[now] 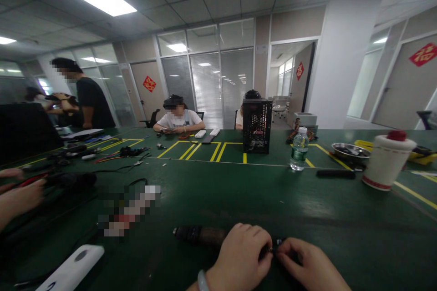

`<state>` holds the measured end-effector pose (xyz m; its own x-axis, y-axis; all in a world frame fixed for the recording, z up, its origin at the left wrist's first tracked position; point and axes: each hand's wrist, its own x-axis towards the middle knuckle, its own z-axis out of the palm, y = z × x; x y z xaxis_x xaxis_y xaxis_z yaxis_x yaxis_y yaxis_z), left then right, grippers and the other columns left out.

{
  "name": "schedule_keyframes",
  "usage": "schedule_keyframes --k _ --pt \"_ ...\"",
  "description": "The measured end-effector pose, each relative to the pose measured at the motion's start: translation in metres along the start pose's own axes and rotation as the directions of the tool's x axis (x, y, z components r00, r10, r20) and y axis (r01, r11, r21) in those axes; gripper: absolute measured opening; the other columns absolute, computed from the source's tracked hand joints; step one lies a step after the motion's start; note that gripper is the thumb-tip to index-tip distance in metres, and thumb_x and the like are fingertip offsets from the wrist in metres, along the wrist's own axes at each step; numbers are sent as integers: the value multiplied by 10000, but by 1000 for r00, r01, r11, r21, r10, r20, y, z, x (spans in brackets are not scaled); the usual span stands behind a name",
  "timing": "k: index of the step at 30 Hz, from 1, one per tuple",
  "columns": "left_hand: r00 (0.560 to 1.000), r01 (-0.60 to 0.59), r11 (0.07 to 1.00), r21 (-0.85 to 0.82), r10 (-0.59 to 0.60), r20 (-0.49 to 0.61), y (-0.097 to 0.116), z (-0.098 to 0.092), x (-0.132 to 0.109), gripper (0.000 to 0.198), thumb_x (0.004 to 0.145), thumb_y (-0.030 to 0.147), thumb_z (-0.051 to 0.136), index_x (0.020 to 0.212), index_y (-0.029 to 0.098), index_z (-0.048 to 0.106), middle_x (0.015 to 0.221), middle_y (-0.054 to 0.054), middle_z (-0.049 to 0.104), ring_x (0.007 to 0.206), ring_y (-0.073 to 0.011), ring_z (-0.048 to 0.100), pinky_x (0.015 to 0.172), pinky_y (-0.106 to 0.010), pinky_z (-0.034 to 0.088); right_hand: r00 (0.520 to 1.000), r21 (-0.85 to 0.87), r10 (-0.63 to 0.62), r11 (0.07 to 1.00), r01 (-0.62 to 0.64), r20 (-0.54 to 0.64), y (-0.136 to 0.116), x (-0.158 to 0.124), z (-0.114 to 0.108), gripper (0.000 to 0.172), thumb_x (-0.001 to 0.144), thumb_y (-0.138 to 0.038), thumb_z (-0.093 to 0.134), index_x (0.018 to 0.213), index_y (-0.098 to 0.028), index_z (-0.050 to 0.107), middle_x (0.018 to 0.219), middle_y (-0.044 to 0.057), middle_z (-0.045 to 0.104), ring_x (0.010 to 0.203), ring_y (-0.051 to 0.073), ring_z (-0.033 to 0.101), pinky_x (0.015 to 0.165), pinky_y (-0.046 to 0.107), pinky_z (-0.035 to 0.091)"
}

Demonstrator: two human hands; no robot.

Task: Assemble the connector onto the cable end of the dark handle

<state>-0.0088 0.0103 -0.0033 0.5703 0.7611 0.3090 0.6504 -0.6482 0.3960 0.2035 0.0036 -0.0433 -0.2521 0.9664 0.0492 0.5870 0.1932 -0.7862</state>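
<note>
My left hand (pixel 241 254), with a pale bangle at the wrist, is closed, its thumb and forefinger pinched together. My right hand (pixel 305 261) is closed beside it, fingertips almost meeting the left ones. Between them a small dark piece (pixel 272 249) shows, too small to name. From behind my left hand a dark, rod-shaped tool with a metal tip (pixel 198 234) sticks out to the left over the green table (pixel 211 195). Whether my left hand also touches that tool is hidden.
Left of me are a white power bank-like box (pixel 73 268), cables and another person's hand (pixel 23 200). A water bottle (pixel 299 150), white canister (pixel 388 161), metal bowl (pixel 351 151) and black computer case (pixel 256 126) stand farther back. People sit opposite.
</note>
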Motion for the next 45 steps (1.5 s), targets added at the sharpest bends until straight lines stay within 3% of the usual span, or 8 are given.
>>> schedule_keyframes --k 29,33,45 --pt "1000 -10 998 -59 10 -1 -4 2 0 102 839 184 685 906 249 644 949 42 677 924 -191 585 852 -316 373 1000 7 -6 1000 6 14 0 -2 0 162 881 -271 593 835 -234 744 785 -10 738 724 179 673 638 197 470" --pt "1000 25 1000 -16 -25 -7 -2 3 -1 162 831 204 681 972 256 619 954 34 662 912 -201 579 830 -326 375 1000 15 -15 1000 15 1 2 -2 2 160 882 -274 590 831 -227 734 778 -10 730 720 175 667 635 198 468" --pt "1000 7 1000 18 -7 23 1 -1 -1 129 871 271 706 954 249 610 968 41 657 931 -200 582 835 -332 372 998 -129 -64 990 60 -27 -7 -3 0 157 878 -246 572 814 -224 714 748 -12 707 690 173 646 607 210 447"
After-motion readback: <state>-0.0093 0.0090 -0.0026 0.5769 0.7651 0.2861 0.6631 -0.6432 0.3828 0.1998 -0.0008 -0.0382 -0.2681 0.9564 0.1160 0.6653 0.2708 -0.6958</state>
